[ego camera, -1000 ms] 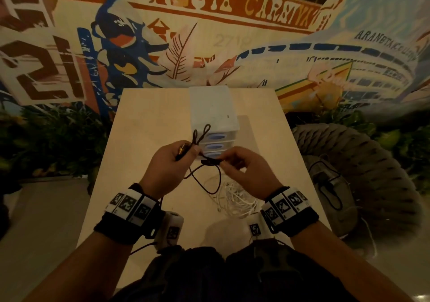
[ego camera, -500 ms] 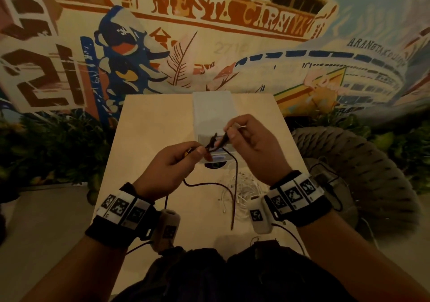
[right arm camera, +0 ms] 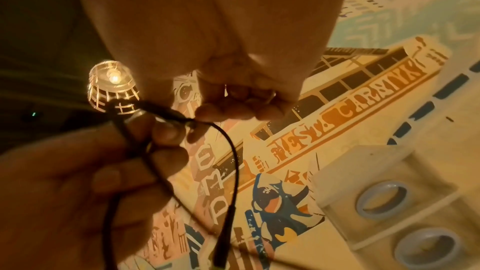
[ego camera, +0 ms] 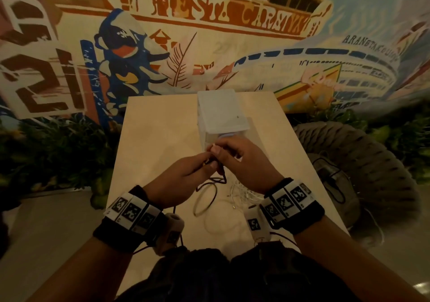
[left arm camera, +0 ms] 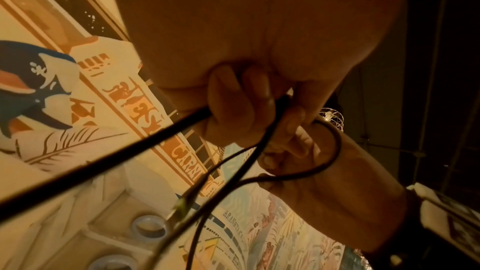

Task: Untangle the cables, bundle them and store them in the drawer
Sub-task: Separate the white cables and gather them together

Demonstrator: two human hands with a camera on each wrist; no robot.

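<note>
Right hand (ego camera: pixel 244 162) lowered since the prior frame, now met with left hand (ego camera: pixel 183 176).
Pale wooden table (ego camera: pixel 153 139) before painted mural (ego camera: pixel 209 34); thin black cable (ego camera: pixel 210 190) pinched by both hands above table, before white drawer unit (ego camera: pixel 221 113).

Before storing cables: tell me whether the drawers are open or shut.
Shut, as far as visible. On the drawer unit, the two drawer fronts with blue ring handles sit flush. In the head view the hands hide the fronts.

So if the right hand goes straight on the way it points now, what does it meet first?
Probably the left hand: the right hand points toward it, and both pinch the black cable at nearly one spot. Depth is unclear; the drawer box stands just beyond.
</note>
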